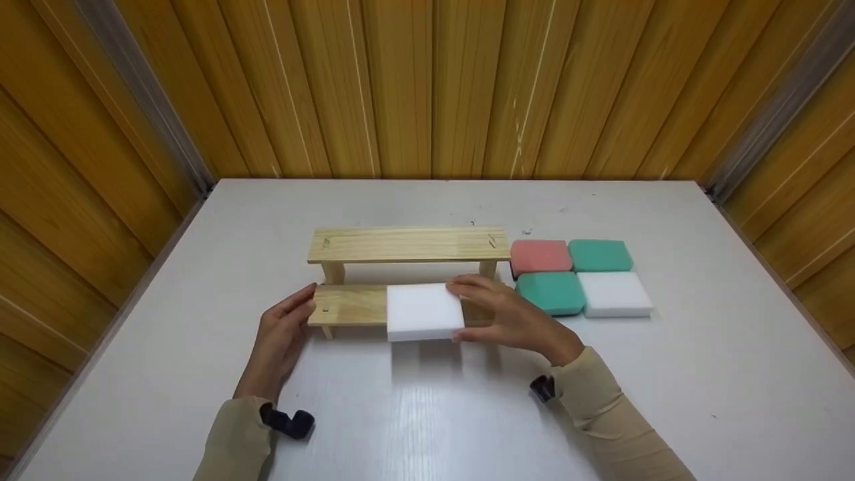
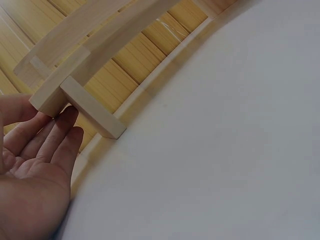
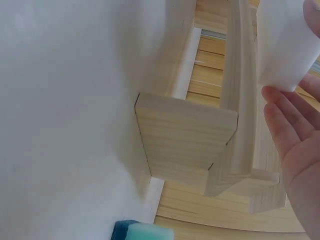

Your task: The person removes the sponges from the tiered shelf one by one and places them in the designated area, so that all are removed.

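A two-step wooden stand point(image 1: 351, 305) sits mid-table in the head view, its upper board behind the lower one. My left hand point(image 1: 280, 341) holds the left end of the lower board. In the left wrist view, the thumb of that hand point(image 2: 40, 175) lies at the board's side and its fingers are beneath the wood. A white sponge block point(image 1: 424, 310) is at the lower step, overhanging its front edge. My right hand point(image 1: 511, 317) pinches the block's right end between thumb and fingers. The right wrist view shows fingertips against the white block point(image 3: 285, 45); whether it touches the board I cannot tell.
Right of the stand, a pink sponge point(image 1: 541, 256), two teal sponges point(image 1: 600, 255) and another white sponge point(image 1: 614, 295) lie close together on the white table point(image 1: 414, 427). Wood-patterned panels point(image 1: 401, 87) stand behind and at both sides.
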Demonstrator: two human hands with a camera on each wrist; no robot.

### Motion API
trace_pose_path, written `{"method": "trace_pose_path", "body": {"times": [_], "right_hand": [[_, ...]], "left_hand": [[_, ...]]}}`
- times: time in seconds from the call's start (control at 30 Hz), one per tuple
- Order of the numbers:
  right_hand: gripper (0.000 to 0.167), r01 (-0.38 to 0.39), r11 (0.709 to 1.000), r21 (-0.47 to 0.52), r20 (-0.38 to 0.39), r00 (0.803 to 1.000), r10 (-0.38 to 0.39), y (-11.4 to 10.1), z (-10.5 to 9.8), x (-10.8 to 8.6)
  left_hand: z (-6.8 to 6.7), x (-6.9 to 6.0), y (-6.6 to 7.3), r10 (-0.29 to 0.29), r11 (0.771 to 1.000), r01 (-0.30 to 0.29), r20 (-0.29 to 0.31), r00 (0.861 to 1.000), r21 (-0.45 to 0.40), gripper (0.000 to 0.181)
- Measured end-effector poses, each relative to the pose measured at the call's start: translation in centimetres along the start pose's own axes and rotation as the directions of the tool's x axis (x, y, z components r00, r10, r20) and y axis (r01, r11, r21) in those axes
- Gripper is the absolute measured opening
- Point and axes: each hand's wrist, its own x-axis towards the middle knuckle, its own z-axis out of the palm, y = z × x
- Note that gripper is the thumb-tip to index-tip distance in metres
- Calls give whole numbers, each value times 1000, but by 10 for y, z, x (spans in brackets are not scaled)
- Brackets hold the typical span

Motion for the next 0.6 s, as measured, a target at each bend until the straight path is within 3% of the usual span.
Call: {"method": "trace_pose_path", "body": {"times": [0.2,0.6], "right_hand": [[72,16,1000,0,-26,1000,-16,7,-3,-7],[73,57,998,37,-80,995,-54,18,-10,-22]], "left_hand": [[0,0,-1,18,999,-18,3,1000,50,48],[0,1,0,12,999,-12,3,1000,39,47]]}}
